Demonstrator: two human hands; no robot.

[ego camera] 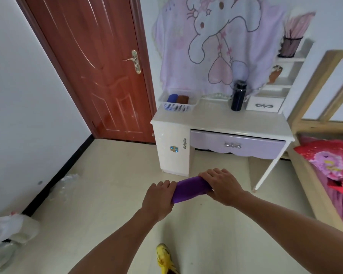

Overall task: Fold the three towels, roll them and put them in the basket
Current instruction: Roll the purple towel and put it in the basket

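A rolled purple towel (190, 189) is held in the air between both hands, above the floor and in front of the desk. My left hand (159, 198) grips its left end, fingers curled over the top. My right hand (221, 185) grips the right end. On the far left corner of the white desk (222, 120) stands a white perforated basket (179, 106). Inside it lie a blue rolled towel (171, 98) and a brown rolled towel (182, 99), side by side.
A black bottle (238, 95) stands on the desk right of the basket. A bed with a red pillow (329, 163) is at the right, a brown door (99, 66) at the left. Plastic bags (10, 228) lie along the left wall. My yellow shoe (164, 258) shows below.
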